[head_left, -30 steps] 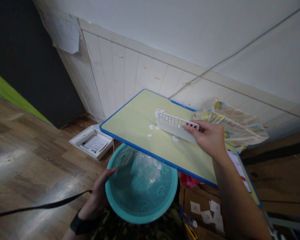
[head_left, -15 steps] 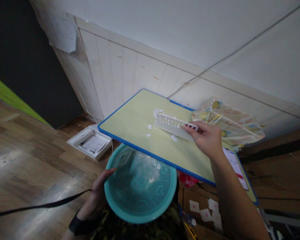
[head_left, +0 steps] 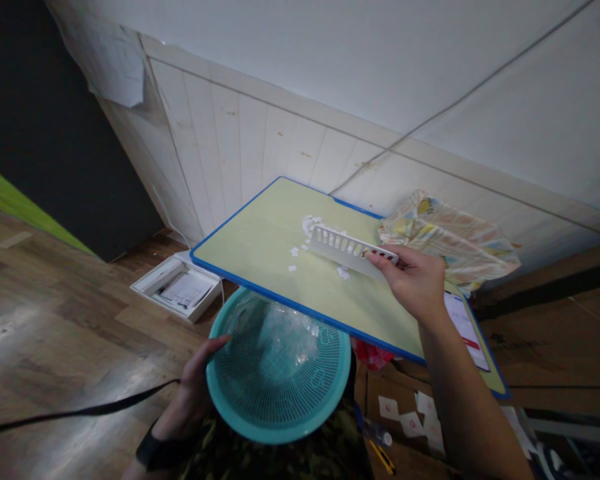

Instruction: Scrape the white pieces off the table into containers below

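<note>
A white slotted strip (head_left: 341, 245) is pinched in my right hand (head_left: 414, 277), low over a pale green table (head_left: 250, 243) with a blue edge. Small white paper pieces (head_left: 311, 223) lie beside and behind the strip, with a few (head_left: 343, 273) in front of it. My left hand (head_left: 200, 373) grips the left rim of a turquoise mesh basket (head_left: 280, 430), which sits just below the table's front edge. Clear, shiny pieces (head_left: 290, 337) lie inside the basket.
Patterned cloth (head_left: 450, 240) and a phone-like flat item (head_left: 465, 327) are at the table's right. An open white box (head_left: 180, 287) stands on the floor at left. Square cards (head_left: 413, 424) lie on cardboard at lower right. A wall rises behind.
The view has shifted slightly, moving the table and basket a little to the left in the picture. Both hands keep their holds.
</note>
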Tool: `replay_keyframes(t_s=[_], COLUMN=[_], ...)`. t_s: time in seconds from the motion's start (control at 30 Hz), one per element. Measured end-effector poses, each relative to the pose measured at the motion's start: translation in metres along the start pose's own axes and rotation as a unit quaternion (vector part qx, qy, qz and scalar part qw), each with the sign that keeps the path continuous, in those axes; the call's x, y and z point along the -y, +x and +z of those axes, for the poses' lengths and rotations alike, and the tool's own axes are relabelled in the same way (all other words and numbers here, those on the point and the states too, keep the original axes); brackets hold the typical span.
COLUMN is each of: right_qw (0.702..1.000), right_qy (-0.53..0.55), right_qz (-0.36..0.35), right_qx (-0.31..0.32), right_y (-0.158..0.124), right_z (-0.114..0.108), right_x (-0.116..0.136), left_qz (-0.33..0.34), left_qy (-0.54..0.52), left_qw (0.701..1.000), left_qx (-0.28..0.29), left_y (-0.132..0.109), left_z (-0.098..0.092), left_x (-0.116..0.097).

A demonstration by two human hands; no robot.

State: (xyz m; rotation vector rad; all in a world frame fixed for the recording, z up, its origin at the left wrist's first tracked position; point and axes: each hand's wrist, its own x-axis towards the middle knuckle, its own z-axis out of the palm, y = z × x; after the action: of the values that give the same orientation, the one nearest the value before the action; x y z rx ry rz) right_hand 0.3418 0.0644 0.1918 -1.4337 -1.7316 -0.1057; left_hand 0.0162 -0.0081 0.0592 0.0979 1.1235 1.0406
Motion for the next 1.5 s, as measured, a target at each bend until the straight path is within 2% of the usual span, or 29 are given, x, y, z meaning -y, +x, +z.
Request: replay_keyframes(t_s=[0.17, 0.3, 0.47, 0.63, 0.87, 1.13, 1.33, 1.5], right_qw=[1.0, 0.999, 0.999, 1.0, 1.0, 1.0, 0.999, 1.0], right_qy=[0.009, -0.012, -0.036, -0.02, -0.003, -0.02, -0.032, -0.021], right_qz=[-0.009, -0.017, -0.025, -0.017, -0.019, -0.008, -0.007, 0.004], right_qx=[0.027, 0.029, 0.022, 0.017, 0.023, 0.012, 0.01, -0.022], right_y=[0.006, -0.004, -0.016, -0.013, -0.006, -0.021, -0.023, -0.022], right_z=[0.016, 0.007, -0.007, -0.003, 0.007, 0.001, -0.012, -0.014], right_x=[-0.007, -0.009, -0.005, -0.006, -0.008, -0.01, -0.006, -0.006], left_qz=[0.001, -0.022, -0.009, -0.018, 0.004, -0.01, -0.023, -0.006], left_qy=[-0.009, -0.01, -0.02, -0.022, -0.008, -0.013, 0.0, -0.002], left_qw=[1.0, 1.0, 1.0, 1.0, 1.0, 0.999, 0.999, 1.0], left_qx=[0.008, 0.012, 0.016, 0.013, -0.003, 0.038, 0.026, 0.03], left_y=[-0.002, 0.0, 0.0, -0.002, 0.0, 0.001, -0.004, -0.001], left_z=[0.002, 0.002, 0.002, 0.003, 0.001, 0.0, 0.006, 0.001], left_x=[-0.001, -0.002, 0.002, 0.002, 0.002, 0.002, -0.001, 0.001])
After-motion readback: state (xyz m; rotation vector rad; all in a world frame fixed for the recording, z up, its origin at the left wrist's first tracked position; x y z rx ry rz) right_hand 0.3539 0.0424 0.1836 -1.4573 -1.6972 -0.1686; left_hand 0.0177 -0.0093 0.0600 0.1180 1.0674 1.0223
